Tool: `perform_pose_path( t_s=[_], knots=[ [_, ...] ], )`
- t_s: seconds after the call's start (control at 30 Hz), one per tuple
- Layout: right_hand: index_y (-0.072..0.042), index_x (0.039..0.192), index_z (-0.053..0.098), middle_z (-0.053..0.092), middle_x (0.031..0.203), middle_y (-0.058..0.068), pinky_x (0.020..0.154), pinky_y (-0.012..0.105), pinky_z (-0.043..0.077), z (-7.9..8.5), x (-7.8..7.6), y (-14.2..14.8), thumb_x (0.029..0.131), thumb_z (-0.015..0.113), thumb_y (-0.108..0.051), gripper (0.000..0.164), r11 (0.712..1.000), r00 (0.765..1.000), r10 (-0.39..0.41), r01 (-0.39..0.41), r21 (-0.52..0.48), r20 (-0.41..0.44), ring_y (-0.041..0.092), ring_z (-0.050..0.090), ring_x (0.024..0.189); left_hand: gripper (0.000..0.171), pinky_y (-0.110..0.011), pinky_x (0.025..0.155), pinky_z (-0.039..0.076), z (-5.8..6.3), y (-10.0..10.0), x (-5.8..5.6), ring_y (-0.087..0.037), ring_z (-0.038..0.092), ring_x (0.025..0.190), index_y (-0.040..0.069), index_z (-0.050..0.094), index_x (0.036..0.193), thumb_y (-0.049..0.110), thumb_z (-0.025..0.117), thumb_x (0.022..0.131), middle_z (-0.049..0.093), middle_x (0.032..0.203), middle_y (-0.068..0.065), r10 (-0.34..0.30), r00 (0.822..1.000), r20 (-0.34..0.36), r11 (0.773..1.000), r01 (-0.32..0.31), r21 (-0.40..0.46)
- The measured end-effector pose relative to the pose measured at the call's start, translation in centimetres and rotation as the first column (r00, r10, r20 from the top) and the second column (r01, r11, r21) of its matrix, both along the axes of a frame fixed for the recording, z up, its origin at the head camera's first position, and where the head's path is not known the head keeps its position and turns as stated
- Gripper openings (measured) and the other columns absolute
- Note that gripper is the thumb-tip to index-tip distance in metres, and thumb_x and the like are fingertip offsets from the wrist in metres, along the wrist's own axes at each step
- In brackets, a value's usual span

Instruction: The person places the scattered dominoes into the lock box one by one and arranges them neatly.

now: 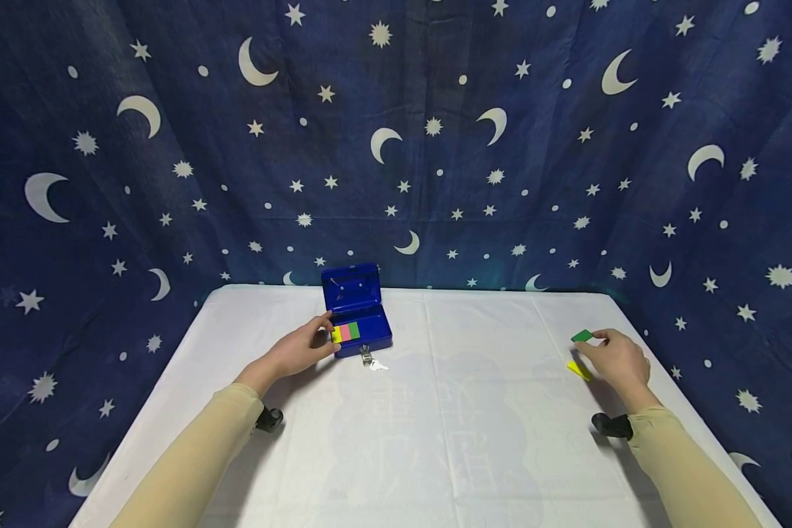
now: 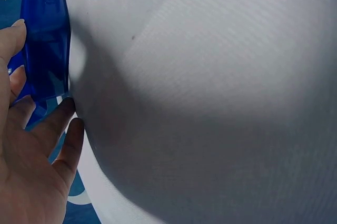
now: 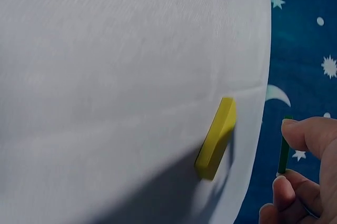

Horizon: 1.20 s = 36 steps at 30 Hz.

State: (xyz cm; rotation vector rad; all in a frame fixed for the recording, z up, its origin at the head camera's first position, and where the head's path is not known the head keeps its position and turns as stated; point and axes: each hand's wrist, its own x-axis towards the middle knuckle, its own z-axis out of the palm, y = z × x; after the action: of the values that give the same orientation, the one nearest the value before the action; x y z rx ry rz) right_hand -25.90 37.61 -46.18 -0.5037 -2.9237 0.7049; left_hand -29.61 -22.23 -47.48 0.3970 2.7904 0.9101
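A small blue cash box (image 1: 373,342) stands on the table with its lid (image 1: 352,288) raised. Yellow (image 1: 336,334), pink (image 1: 345,332) and green blocks (image 1: 353,330) sit side by side at its left end. My left hand (image 1: 297,350) holds that end of the box, thumb near the front corner and fingers toward the back. On the right, my right hand (image 1: 617,361) pinches a thin green block (image 3: 284,148) by its two ends, raised over the table. Below it a yellow block (image 3: 216,140) rests on the cloth.
Keys (image 1: 378,364) hang from the latch (image 1: 366,355) at the box's front. A white cloth covers the table (image 1: 435,440). Behind and at both sides hangs a dark blue curtain (image 1: 435,176) with moons and stars.
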Motion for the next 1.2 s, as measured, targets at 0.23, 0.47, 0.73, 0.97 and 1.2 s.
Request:
perform_pose_path(
  t_s=[0.23, 0.47, 0.73, 0.97, 1.2],
  knots=[
    [0.006, 0.132, 0.055, 0.062, 0.108, 0.024, 0.078, 0.055, 0.039, 0.1, -0.6, -1.4, 0.095, 0.065, -0.042, 0.061, 0.997, 0.996, 0.072, -0.071, 0.024, -0.048, 0.037, 0.056, 0.089, 0.049, -0.056, 0.112, 0.035, 0.2, 0.0, 0.1, -0.034, 0.04, 0.144, 0.017, 0.051, 0.128, 0.052, 0.063, 0.097, 0.025, 0.167, -0.006, -0.004, 1.0, -0.005, 1.0, 0.004, 0.002],
    [0.002, 0.131, 0.059, 0.063, 0.103, 0.017, 0.071, 0.047, 0.041, 0.7, -0.9, -3.3, 0.094, 0.065, -0.045, 0.061, 0.989, 0.983, 0.144, -0.142, 0.028, -0.111, 0.032, 0.058, 0.084, 0.048, -0.054, 0.108, 0.039, 0.1, 0.0, -0.1, -0.033, 0.042, 0.142, 0.017, 0.052, 0.128, 0.052, 0.062, 0.097, 0.024, 0.167, -0.006, -0.007, 1.0, -0.012, 1.0, 0.007, -0.007],
    [0.0, 0.13, 0.061, 0.063, 0.097, 0.011, 0.064, 0.038, 0.039, 1.1, -1.5, -5.5, 0.094, 0.069, -0.042, 0.056, 0.978, 0.965, 0.21, -0.208, 0.03, -0.158, 0.027, 0.056, 0.078, 0.046, -0.054, 0.109, 0.038, 0.0, -0.1, 0.0, -0.032, 0.041, 0.143, 0.017, 0.052, 0.126, 0.052, 0.063, 0.097, 0.023, 0.168, -0.002, -0.002, 1.0, -0.003, 1.0, 0.002, -0.008],
    [0.0, 0.13, 0.062, 0.062, 0.096, 0.011, 0.066, 0.038, 0.039, 1.5, -2.0, -7.5, 0.092, 0.071, -0.039, 0.055, 0.966, 0.949, 0.258, -0.259, 0.021, -0.183, 0.027, 0.055, 0.081, 0.045, -0.055, 0.11, 0.037, 0.0, -0.1, 0.0, -0.033, 0.041, 0.143, 0.017, 0.052, 0.126, 0.05, 0.063, 0.097, 0.023, 0.168, -0.004, -0.006, 1.0, -0.007, 1.0, 0.006, -0.01],
    [-0.003, 0.132, 0.062, 0.062, 0.099, 0.011, 0.069, 0.04, 0.04, 1.9, -2.5, -9.5, 0.092, 0.071, -0.044, 0.058, 0.951, 0.934, 0.303, -0.309, -0.003, -0.189, 0.028, 0.056, 0.084, 0.045, -0.055, 0.11, 0.037, 0.1, 0.0, 0.1, -0.032, 0.04, 0.144, 0.017, 0.051, 0.123, 0.052, 0.063, 0.097, 0.022, 0.168, -0.002, -0.001, 1.0, 0.006, 1.0, 0.001, -0.003]
  ],
)
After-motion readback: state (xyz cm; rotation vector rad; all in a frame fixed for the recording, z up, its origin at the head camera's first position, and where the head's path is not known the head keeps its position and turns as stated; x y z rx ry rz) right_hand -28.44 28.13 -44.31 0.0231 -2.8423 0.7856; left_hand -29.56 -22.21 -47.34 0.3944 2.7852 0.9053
